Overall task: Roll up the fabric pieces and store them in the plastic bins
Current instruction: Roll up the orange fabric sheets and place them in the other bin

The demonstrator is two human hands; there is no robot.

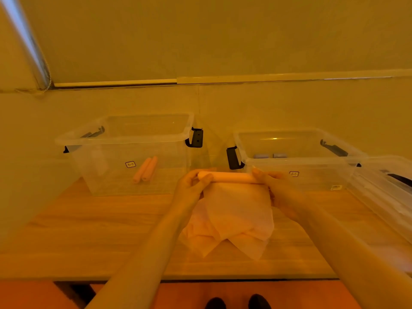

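Note:
A pale pink fabric roll (230,176) lies across the far edge of the fabric pile (234,219) on the wooden table. My left hand (192,186) grips its left end and my right hand (275,186) grips its right end. Several loose pale fabric pieces spread out beneath, toward me. The clear left bin (93,139) holds two pink rolls (146,169). In the clear right bin (312,168) lie two blue-grey rolls (269,155).
Both bins stand at the back of the wooden table (89,230) against the wall, with black latch handles (196,137) between them. A third clear container (383,188) sits at the right edge. My feet show below the table's front edge.

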